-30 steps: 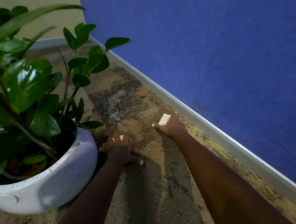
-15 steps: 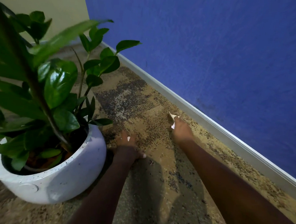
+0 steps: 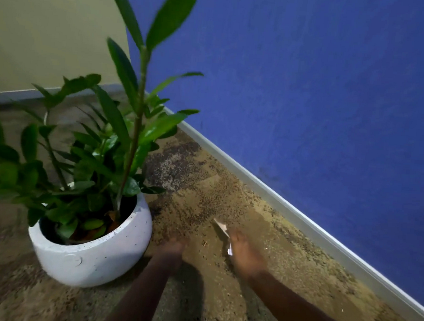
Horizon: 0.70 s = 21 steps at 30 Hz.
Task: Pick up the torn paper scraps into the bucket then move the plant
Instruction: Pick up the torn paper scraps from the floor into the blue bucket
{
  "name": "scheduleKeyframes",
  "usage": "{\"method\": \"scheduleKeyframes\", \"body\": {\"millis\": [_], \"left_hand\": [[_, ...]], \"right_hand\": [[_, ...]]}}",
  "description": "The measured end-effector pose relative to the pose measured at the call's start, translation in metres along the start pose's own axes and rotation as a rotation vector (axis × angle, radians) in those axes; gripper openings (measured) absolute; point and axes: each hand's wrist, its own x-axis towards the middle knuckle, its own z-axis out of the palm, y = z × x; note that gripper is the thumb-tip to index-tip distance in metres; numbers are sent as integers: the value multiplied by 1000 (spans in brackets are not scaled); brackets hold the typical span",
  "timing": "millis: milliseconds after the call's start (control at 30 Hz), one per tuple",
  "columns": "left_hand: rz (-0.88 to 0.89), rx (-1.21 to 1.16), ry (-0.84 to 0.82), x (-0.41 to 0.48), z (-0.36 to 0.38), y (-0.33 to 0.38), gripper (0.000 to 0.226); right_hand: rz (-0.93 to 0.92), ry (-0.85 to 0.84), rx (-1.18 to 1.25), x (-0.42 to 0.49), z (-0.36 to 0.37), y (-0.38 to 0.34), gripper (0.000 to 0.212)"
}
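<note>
A white paper scrap (image 3: 221, 227) is held at the far edge of the right hand (image 3: 246, 255), just above the carpeted floor (image 3: 285, 276); the grip is judged to be a pinch, though the fingers are smeared by motion blur. The scrap's long axis is seen to run from the hand away from the person and slightly to the left, with its free tip pointed towards the corner of the room. The left hand (image 3: 173, 248) is placed low beside the right one, the two a little apart, and whether anything is clasped in it cannot be told through the blur. The plant (image 3: 158, 129) is stood in a white speckled pot (image 3: 88, 259) just to the left of the left hand, which is the nearer of the two to it. The bucket is not shown, so the direction in which the scrap must be carried cannot be judged. A blue wall (image 3: 309, 92) and its skirting board (image 3: 289, 213) are seen on the right.
</note>
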Motion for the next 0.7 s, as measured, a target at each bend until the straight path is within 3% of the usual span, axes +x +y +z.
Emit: {"method": "scheduleKeyframes", "body": {"millis": [33,67,100,200,267,367,467,567,700], "left_hand": [[-2,-169,71,-6,-4,2,44],[59,-190,101,-10,-5,0,44],[42,-229,-58,-18,-10,0,43],[9,-442,-309,-34,-24,-15,80],[-5,-622,-411,-47,-38,-19,71],[-180,-925,-536,-72,-69,-24,45],[-181,-999,-596,-96,-104,-42,27],[-150,-948,-607,-124,-140,-62,15],[-176,-1218,-486,-158,-192,-90,20]], "right_hand": [[1,-26,39,-8,-4,-8,45],[0,-38,64,-15,-9,-16,39],[-5,-32,89,-23,-13,-26,34],[-24,-13,258,-47,-24,-59,32],[-44,-52,354,-60,-31,-82,31],[-31,-68,544,-76,-43,-113,27],[-88,-77,656,-88,-54,-148,24],[-182,-96,689,-96,-61,-190,18],[-227,-45,796,-94,-60,-258,22]]}}
